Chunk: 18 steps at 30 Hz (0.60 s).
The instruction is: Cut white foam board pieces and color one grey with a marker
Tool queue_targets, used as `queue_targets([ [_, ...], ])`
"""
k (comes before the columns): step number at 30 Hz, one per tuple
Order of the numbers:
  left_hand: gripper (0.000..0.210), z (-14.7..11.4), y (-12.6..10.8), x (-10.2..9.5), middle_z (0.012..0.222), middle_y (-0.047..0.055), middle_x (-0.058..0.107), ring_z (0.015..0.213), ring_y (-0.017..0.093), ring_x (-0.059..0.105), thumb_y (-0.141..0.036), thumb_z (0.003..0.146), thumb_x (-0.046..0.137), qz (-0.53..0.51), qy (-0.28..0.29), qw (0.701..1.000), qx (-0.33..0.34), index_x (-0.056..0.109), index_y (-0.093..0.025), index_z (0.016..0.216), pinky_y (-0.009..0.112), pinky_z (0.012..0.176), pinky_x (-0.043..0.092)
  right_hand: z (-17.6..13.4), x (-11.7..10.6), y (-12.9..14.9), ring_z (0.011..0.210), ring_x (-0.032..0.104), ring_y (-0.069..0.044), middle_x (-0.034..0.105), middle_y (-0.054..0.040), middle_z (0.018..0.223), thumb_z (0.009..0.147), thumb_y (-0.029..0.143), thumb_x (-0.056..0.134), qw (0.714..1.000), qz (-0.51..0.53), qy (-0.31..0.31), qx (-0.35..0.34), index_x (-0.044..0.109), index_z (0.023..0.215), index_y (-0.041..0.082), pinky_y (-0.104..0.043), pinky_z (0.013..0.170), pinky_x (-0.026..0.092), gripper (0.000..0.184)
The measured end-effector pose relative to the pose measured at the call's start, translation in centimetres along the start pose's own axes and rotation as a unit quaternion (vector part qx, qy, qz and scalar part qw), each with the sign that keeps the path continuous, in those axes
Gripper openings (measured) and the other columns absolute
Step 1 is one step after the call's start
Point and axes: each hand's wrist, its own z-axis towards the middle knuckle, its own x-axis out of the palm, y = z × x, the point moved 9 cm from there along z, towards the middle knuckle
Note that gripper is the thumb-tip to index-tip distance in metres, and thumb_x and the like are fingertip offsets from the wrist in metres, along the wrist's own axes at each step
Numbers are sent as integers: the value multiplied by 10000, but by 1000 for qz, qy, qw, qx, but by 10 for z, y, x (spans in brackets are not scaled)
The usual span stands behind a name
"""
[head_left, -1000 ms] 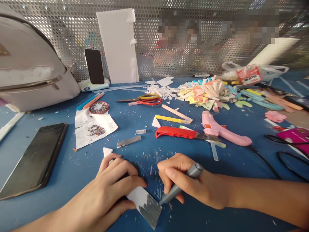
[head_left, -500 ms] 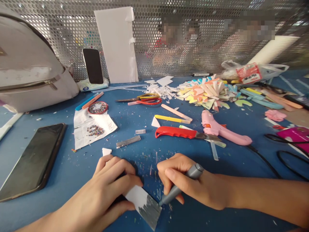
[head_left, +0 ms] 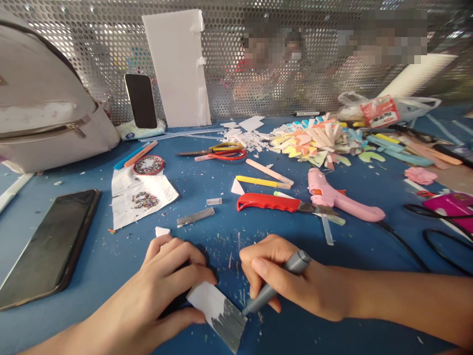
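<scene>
My left hand (head_left: 168, 291) grips a small white rectangular piece (head_left: 218, 315), pinching its upper left end between thumb and fingers. The lower right part of that piece is coloured dark grey, with a jagged edge against the white. In my right hand (head_left: 284, 278) is a grey marker (head_left: 275, 286), its tip touching the right edge of the grey patch. Just beyond my left fingers lies a white scrap (head_left: 162, 231). A grey strip (head_left: 195, 217) and a short clear tube (head_left: 214, 201) rest farther up the blue table (head_left: 318, 335).
A red-handled knife (head_left: 271, 202) lies before a pink glue gun (head_left: 342, 197). Behind are scissors (head_left: 221, 150) and a heap of coloured scraps (head_left: 314, 140). A phone (head_left: 50, 246) and a backpack (head_left: 55, 98) occupy the left; a white board (head_left: 179, 69) leans on perforated metal.
The view has shifted very slightly. Both hands keep their holds, with the marker tip still at the piece's edge and the grey patch looking much the same.
</scene>
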Motion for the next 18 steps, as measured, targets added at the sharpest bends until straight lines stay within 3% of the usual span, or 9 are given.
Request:
queue_targets([
  [8,272,4,0,-2,1045,-25,582,965,181,515,-536,1002,468,-10,12,1000,-4,630,-334,1085,304,984,242,0,-2,-1,557,551,-121,559,-12,625,1023,455,391,999,33,-1,0,564,766,149,-233,552,415,435],
  [13,263,5,1,-2,1053,-24,568,967,185,509,-530,999,483,-7,14,1000,-7,646,-336,1072,317,988,233,-1,4,-6,450,477,-97,506,6,544,1013,524,390,999,36,25,29,547,668,148,-226,489,387,534],
  [18,292,4,1,-3,1029,-17,575,946,185,511,-543,995,473,-3,14,1000,-2,653,-327,1076,322,949,271,-1,1,-3,534,542,-120,553,-12,581,1003,546,423,999,40,7,12,559,721,146,-233,551,425,509],
])
